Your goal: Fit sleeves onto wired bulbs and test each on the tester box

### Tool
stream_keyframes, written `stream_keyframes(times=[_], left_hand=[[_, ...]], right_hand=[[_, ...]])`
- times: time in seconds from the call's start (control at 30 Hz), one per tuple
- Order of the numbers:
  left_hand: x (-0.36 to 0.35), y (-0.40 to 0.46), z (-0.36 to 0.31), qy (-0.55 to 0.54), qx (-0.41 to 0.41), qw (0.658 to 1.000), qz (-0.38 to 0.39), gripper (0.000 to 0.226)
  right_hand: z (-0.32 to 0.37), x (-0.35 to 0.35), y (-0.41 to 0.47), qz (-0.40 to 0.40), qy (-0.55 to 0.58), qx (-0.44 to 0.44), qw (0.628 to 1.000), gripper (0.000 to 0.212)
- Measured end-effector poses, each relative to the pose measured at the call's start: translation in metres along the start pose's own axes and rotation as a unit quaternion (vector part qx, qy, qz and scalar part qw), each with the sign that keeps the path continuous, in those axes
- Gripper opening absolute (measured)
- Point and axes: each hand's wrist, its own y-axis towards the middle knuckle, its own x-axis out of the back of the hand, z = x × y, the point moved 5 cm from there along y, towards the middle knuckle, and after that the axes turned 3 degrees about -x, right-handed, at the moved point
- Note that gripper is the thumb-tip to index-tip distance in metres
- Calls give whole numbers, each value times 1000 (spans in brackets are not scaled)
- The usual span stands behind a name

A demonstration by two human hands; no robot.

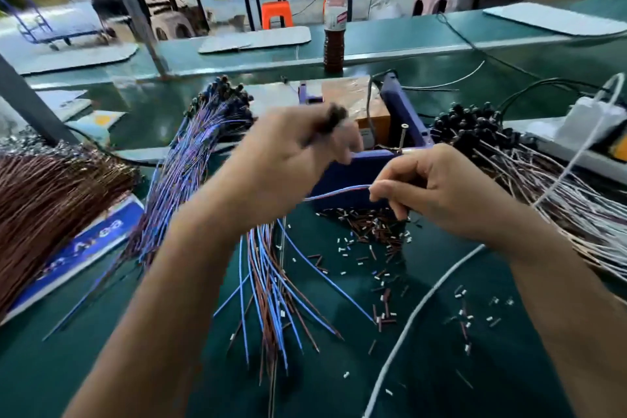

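My left hand (291,159) grips a bunch of dark bulbs (334,119) whose blue and brown wires (271,282) hang down below my wrist. My right hand (437,187) pinches the end of one blue wire (339,192) that runs across from the left hand. Both hands hover just in front of the blue tester box (403,119). Small brown and white sleeves (369,224) lie scattered on the green mat under the right hand.
A large bundle of blue-wired bulbs (196,163) lies at left, brown wires (51,193) at far left, and white-wired bulbs (509,153) at right. A white cable (424,309) crosses the mat. A bottle (334,27) stands behind the box.
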Motion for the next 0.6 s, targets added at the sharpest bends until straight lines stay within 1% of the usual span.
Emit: stream_keyframes(times=[0.03, 0.07, 0.1, 0.13, 0.17, 0.2, 0.27, 0.37, 0.4, 0.47, 0.5, 0.57, 0.6], left_hand=[[-13, 5, -10, 30, -16, 999, 12, 19], [-49, -3, -13, 38, -15, 996, 80, 16], [-66, -4, -13, 58, 30, 991, 116, 19], [-75, -1, -5, 67, 48, 990, 113, 22], [-78, 0, 1, 50, 72, 991, 106, 23], [-82, 1, 8, 31, 75, 991, 104, 21], [-86, -4, 9, 39, 60, 993, 95, 20], [-81, -7, 24, 41, 61, 997, 31, 25], [-81, -9, 28, 47, 60, 997, 1, 25], [-86, -15, 34, 52, 68, 996, -27, 16], [-89, -16, 34, 51, 67, 996, -27, 15], [-96, -15, 34, 52, 49, 997, -12, 30], [-99, -14, 32, 45, 32, 998, -8, 32]], right_hand=[[-5, 1, -3, -5, 1, 6, 1000, 25], [-9, 2, -4, -9, 0, 10, 1000, 28], [-14, 3, -6, -14, 3, 9, 1000, 29], [-20, 5, -9, -21, 10, 3, 1000, 27], [-25, 7, -10, -27, 22, -4, 999, 25], [-31, 9, -13, -34, 38, -11, 999, 22], [-41, 12, -16, -56, 70, -21, 996, 16], [-56, 16, -21, -114, 122, -38, 985, 11], [-60, 15, -22, -129, 136, -44, 981, 11], [-65, 10, -21, -141, 139, -55, 979, 10], [-65, 6, -19, -138, 130, -54, 980, 10], [-63, -5, -15, -127, 109, -48, 985, 12], [-62, -10, -14, -123, 104, -47, 986, 14]])
